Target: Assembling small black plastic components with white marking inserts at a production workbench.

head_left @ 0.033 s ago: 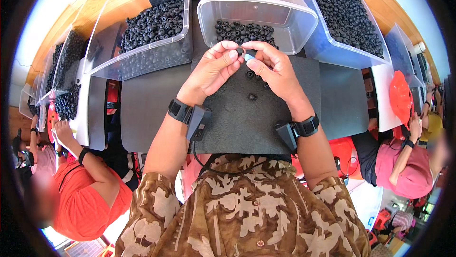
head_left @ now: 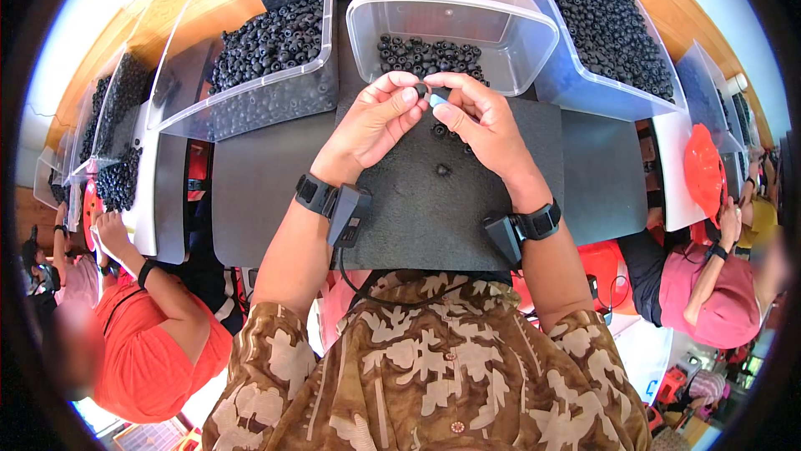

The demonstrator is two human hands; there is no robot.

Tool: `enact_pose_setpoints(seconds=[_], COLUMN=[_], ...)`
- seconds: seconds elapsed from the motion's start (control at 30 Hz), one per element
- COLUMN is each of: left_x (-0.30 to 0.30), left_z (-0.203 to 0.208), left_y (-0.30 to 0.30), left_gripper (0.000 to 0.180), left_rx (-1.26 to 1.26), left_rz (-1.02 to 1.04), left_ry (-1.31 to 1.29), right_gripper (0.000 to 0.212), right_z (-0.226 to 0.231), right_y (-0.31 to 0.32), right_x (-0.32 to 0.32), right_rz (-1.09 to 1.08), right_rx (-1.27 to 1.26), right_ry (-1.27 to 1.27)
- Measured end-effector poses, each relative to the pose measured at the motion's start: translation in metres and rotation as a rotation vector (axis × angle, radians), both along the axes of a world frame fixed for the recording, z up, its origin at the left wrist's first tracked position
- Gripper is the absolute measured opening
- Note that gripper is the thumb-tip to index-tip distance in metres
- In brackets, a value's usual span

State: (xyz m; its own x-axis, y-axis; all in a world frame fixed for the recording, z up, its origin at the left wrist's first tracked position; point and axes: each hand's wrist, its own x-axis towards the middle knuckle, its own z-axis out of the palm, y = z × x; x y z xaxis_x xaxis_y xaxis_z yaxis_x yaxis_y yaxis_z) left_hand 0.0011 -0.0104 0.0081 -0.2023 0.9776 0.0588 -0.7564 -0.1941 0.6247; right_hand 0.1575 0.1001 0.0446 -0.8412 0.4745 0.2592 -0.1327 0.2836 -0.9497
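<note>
My left hand [head_left: 375,125] pinches a small round black part [head_left: 421,90] between thumb and forefinger. Against it, my right hand [head_left: 484,121] is closed on a small light-blue piece [head_left: 437,100]; most of that piece is hidden by the fingers, so its kind does not show. Both hands meet over a dark mat [head_left: 392,209], just in front of a clear plastic bin [head_left: 450,0] lying with its mouth toward me. Inside that bin is a heap of black parts [head_left: 434,55], round with holes. A few loose ones [head_left: 442,170] lie on the mat below my hands.
Clear bins full of black parts stand at left [head_left: 242,105] and right [head_left: 609,96]. A red dish [head_left: 705,171] is at far right. People in an orange top [head_left: 158,342] and a pink top [head_left: 709,301] sit on either side. A cable [head_left: 355,288] hangs from my left wrist device.
</note>
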Motion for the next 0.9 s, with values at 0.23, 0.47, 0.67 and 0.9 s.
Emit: enact_pose_setpoints(seconds=[0.23,0.47,0.67,0.9], left_x=[0.0,-0.0003,0.0003,-0.0005], left_z=[0.0004,-0.0031,-0.0018,-0.0032], left_y=[-0.0004,0.0004,-0.0004,0.0002], left_gripper=[0.014,0.015,0.014,0.014], left_rx=[0.001,0.007,-0.004,0.018], left_rz=[-0.009,-0.019,-0.02,-0.049], left_ry=[0.02,0.038,0.027,0.01], right_gripper=[0.031,0.032,0.031,0.029], right_z=[0.0023,0.0008,0.0006,-0.0017], right_y=[-0.002,-0.0009,-0.0005,-0.0015], right_x=[0.0,0.0003,0.0008,-0.0002], right_rz=[-0.008,-0.008,-0.006,0.005], right_rx=[0.034,0.054,0.055,-0.003], right_ry=[-0.02,-0.003,-0.029,0.003])
